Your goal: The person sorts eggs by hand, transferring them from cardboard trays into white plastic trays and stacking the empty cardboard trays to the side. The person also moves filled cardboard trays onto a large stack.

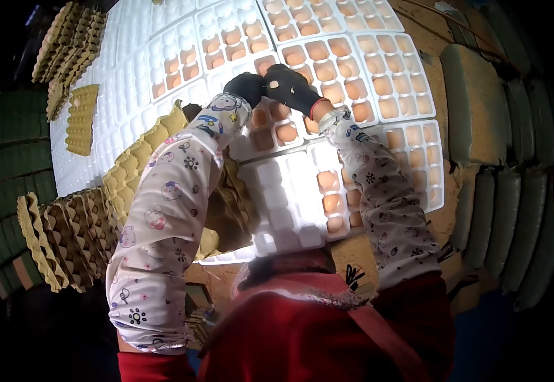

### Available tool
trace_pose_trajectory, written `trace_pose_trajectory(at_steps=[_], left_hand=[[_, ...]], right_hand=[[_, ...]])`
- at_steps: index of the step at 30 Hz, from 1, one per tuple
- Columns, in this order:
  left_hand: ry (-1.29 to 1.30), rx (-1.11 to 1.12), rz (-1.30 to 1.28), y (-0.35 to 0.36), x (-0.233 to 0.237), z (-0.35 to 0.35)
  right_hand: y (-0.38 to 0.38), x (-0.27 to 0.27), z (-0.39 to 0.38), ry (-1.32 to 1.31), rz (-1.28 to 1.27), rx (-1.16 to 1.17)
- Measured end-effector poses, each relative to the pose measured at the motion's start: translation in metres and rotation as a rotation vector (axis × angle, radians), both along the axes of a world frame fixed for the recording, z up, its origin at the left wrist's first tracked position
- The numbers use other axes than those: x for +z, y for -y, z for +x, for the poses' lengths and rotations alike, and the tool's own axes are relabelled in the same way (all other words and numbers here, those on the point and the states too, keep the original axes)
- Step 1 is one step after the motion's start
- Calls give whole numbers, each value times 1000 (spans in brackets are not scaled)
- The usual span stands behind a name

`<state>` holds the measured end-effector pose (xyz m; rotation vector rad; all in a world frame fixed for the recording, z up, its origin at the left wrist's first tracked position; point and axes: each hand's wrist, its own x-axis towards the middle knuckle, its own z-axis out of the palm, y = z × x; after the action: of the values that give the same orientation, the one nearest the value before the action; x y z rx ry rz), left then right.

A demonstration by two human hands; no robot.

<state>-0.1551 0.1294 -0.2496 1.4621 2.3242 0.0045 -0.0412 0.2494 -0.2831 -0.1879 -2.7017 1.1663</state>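
Brown eggs (286, 132) sit in the square pockets of white plastic trays (279, 150). My left hand (246, 88), in a dark glove, is closed over a partly filled tray. Right beside it, my right hand (288, 88) is closed too, in a dark glove with a worn light spot on its back. The two hands meet or nearly touch. Their fingertips are hidden, so I cannot make out what they hold. Below them lies a tray (277, 191) with bare pockets on its left side.
Stacked tan pulp egg cartons (73, 239) stand at the lower left, with another stack (67, 48) at the upper left. A single carton (81, 121) lies on white trays. Wrapped bundles (474, 105) line the right side.
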Motion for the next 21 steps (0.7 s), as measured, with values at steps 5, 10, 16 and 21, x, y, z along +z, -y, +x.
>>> trace_pose_trajectory(at_steps=[5, 10, 16, 21], left_hand=[[59, -37, -86, 14, 49, 11], [-85, 343, 675, 186, 190, 41], [-36, 814, 378, 544, 83, 108], [216, 1345, 862, 449, 208, 135]], right_hand=[[16, 6, 36, -296, -68, -95], [85, 58, 111, 93, -619, -67], [182, 138, 138, 340, -536, 190], [210, 193, 108, -154, -64, 83]])
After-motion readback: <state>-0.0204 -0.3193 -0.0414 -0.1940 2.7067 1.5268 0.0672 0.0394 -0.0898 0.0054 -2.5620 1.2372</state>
